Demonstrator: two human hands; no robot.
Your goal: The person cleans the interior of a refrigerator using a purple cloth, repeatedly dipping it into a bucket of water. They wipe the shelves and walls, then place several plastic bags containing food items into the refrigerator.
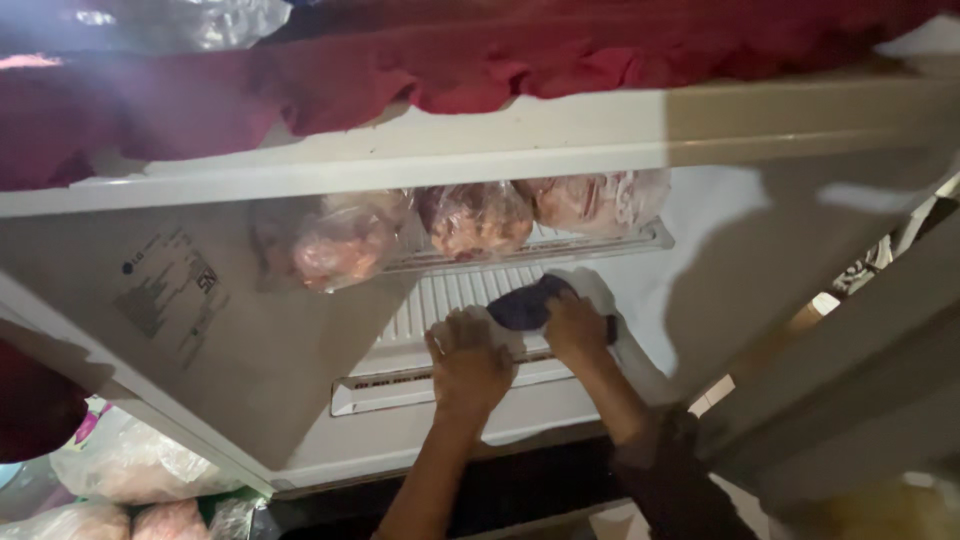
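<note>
Inside: right hand (575, 328) presses dark crumpled cloth (530, 305).

Dim, warm cast overall. We get the brightest light on the freezer's white back wall (700, 230); hard dark shadows fall right of it and under the left hand (468, 365). Washed-out glare top left. Soft focus throughout, edges blurriest, frame tilted; lower corners go murky.

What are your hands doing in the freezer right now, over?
Left hand flat on the ribbed back panel. Right hand pressing a dark cloth there. Three bagged meat packs on the shelf above, clear of both hands.
</note>
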